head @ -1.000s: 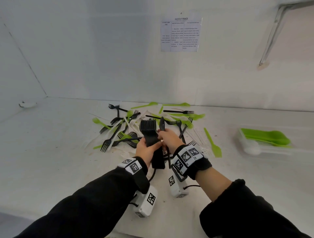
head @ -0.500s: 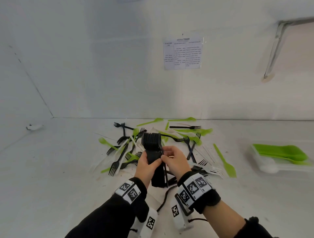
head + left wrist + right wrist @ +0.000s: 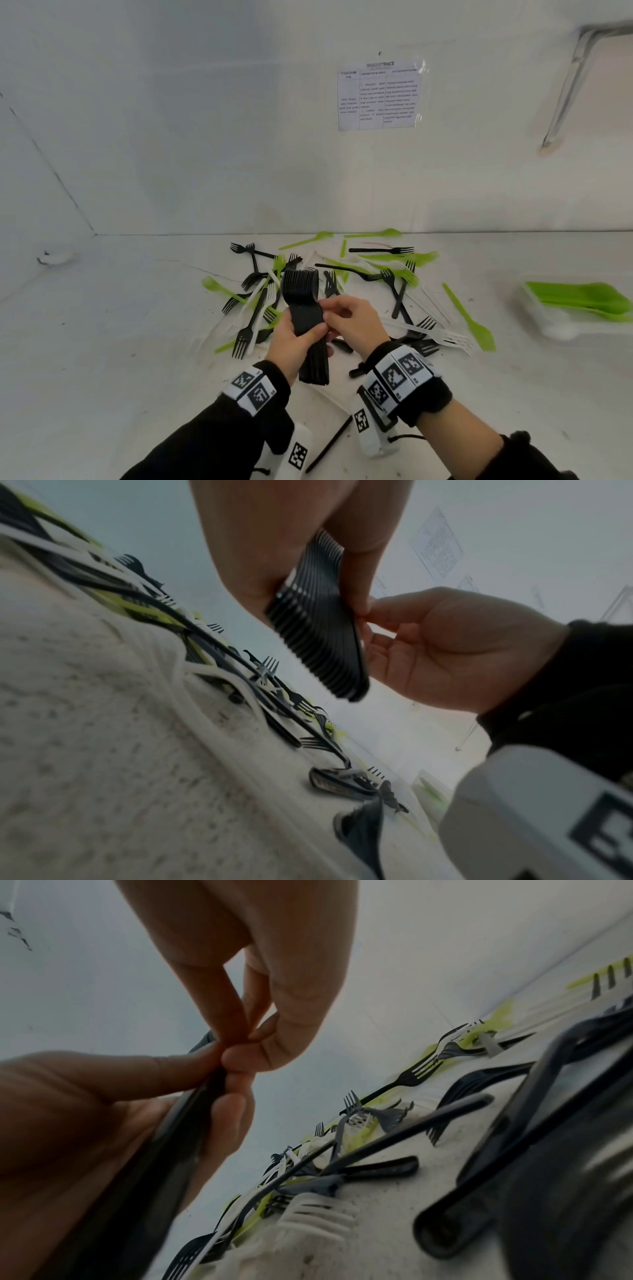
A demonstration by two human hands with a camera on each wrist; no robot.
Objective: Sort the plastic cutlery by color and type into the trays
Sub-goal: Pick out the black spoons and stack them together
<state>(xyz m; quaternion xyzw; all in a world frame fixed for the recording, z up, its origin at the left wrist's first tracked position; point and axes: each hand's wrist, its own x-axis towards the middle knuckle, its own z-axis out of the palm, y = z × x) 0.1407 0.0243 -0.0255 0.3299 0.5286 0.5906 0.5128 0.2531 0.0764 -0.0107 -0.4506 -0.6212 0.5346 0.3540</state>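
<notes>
My left hand [image 3: 294,342] grips a thick stack of black cutlery [image 3: 305,308] upright by its handles, just above the table. The rounded heads fan out at the top. My right hand [image 3: 346,318] pinches the stack's right edge with thumb and fingertips. The left wrist view shows the stack [image 3: 318,631] from below, ridged handle ends between my left hand [image 3: 281,534] and my right hand [image 3: 445,653]. In the right wrist view my right hand [image 3: 260,961] meets my left hand [image 3: 68,1110] at the stack [image 3: 171,1137]. A mixed pile [image 3: 363,274] of black, green and white cutlery lies behind.
A white tray [image 3: 555,329] at the right holds green spoons [image 3: 589,301]. White forks [image 3: 442,337] and a green spoon [image 3: 472,322] lie right of my hands. A printed sheet [image 3: 378,96] hangs on the back wall. Bare table spreads to the left.
A single black piece that my right hand held upright beside the stack has joined it. The right fingers now pinch the stack's edge. The head camera has tilted upward.
</notes>
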